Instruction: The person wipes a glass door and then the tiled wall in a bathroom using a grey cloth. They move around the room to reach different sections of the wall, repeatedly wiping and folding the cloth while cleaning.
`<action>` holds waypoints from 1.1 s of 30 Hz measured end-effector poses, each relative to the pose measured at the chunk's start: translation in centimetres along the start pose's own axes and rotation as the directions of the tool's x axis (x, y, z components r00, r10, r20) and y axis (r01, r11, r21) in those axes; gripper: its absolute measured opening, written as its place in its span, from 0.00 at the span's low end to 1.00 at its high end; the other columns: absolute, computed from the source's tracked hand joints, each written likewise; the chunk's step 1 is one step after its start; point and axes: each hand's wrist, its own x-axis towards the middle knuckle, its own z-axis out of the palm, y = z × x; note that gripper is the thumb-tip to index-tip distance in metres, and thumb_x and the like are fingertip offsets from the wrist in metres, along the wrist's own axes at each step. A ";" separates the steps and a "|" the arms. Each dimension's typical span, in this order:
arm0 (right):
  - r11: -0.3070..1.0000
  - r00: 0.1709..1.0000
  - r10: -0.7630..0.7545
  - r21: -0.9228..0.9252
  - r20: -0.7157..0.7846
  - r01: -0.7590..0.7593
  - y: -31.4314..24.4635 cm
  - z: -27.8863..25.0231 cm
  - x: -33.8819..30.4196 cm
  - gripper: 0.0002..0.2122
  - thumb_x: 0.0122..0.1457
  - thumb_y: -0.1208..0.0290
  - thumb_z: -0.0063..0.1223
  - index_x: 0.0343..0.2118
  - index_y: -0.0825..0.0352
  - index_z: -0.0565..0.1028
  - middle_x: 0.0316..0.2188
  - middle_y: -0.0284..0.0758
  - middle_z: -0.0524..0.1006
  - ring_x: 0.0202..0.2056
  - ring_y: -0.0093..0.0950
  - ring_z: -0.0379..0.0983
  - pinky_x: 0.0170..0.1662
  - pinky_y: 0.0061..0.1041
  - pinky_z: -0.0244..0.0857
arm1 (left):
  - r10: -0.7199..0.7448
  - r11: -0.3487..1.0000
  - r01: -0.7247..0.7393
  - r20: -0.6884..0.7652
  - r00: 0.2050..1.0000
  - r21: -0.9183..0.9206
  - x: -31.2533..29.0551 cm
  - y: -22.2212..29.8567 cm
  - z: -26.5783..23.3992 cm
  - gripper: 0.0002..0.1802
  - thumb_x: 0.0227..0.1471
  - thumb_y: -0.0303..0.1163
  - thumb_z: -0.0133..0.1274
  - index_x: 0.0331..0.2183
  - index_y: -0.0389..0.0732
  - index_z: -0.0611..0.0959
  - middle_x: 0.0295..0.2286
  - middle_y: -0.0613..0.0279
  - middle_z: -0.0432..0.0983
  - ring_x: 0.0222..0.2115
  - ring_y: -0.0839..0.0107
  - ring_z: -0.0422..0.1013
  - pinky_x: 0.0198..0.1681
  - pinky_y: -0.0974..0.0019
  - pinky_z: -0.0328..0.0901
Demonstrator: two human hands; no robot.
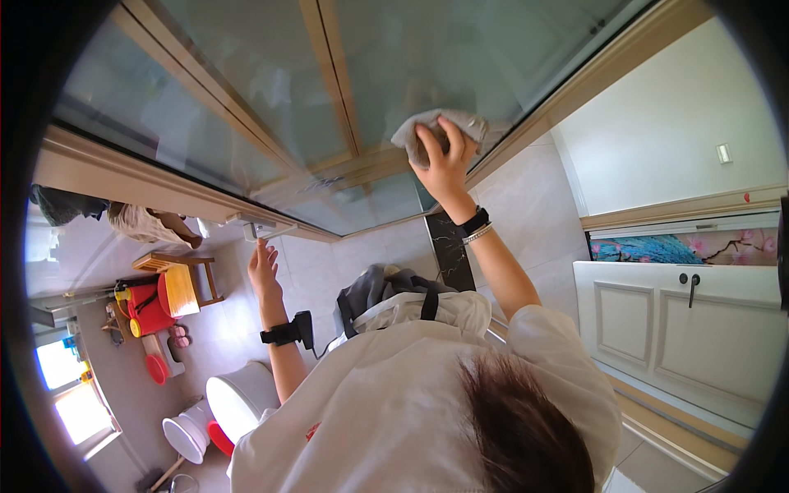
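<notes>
My right hand [445, 158] is closed on a grey cloth [474, 123], its fingers bunching the fabric against the glass. The cloth lies on the pane of a glass door [427, 57] with a light wood-coloured frame. Lower on the left, my left hand [264, 269] is raised beside a white door handle [251, 232] on the frame's edge. Its fingers are stretched upward and slightly apart, with the fingertips at or just under the handle; whether they touch it I cannot tell. A black band is on each wrist.
Behind the door's left side are a wooden stool [186, 283], a red-and-yellow container [146, 306], a large white tub [240, 398] and a smaller white bucket [188, 431]. To the right stands a white panelled door [629, 316] with a dark handle. Pale tiles [526, 209] cover the floor.
</notes>
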 end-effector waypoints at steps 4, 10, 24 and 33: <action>1.000 0.970 -0.003 -0.011 0.244 0.005 0.3 1.1 -6.1 0.27 0.37 0.75 0.62 0.45 0.48 0.72 0.49 0.30 0.63 0.46 0.36 0.60 0.48 0.37 0.55 | -0.002 1.000 0.002 -0.006 1.000 0.006 -0.2 0.2 0.1 0.26 0.46 0.57 0.54 0.39 0.47 0.79 0.29 0.74 0.72 0.35 0.79 0.68 0.39 0.68 0.56; 1.000 0.862 0.012 -0.010 0.507 -0.009 1.7 2.1 -13.4 0.22 0.46 0.78 0.51 0.47 0.50 0.71 0.47 0.29 0.66 0.45 0.32 0.62 0.46 0.38 0.56 | 0.008 1.000 -0.007 -0.022 1.000 0.027 -0.4 0.6 0.4 0.23 0.47 0.53 0.55 0.37 0.45 0.80 0.27 0.71 0.75 0.31 0.79 0.70 0.33 0.72 0.56; 0.957 0.964 0.121 0.232 0.235 -0.177 -2.2 1.0 -8.5 0.15 0.52 0.78 0.48 0.45 0.66 0.70 0.47 0.38 0.67 0.47 0.39 0.60 0.50 0.39 0.52 | 0.060 0.998 -0.060 0.015 0.998 0.037 -1.0 1.2 0.8 0.21 0.49 0.51 0.54 0.34 0.42 0.81 0.27 0.70 0.75 0.30 0.80 0.70 0.32 0.76 0.56; 0.965 0.982 -0.104 0.254 0.158 0.061 -9.3 6.4 -5.4 0.19 0.50 0.69 0.51 0.47 0.63 0.71 0.47 0.33 0.67 0.44 0.34 0.62 0.48 0.35 0.52 | 0.085 0.994 -0.087 -0.026 0.996 -0.070 -0.7 0.9 1.4 0.19 0.52 0.43 0.54 0.34 0.35 0.81 0.24 0.67 0.73 0.28 0.79 0.69 0.36 0.75 0.64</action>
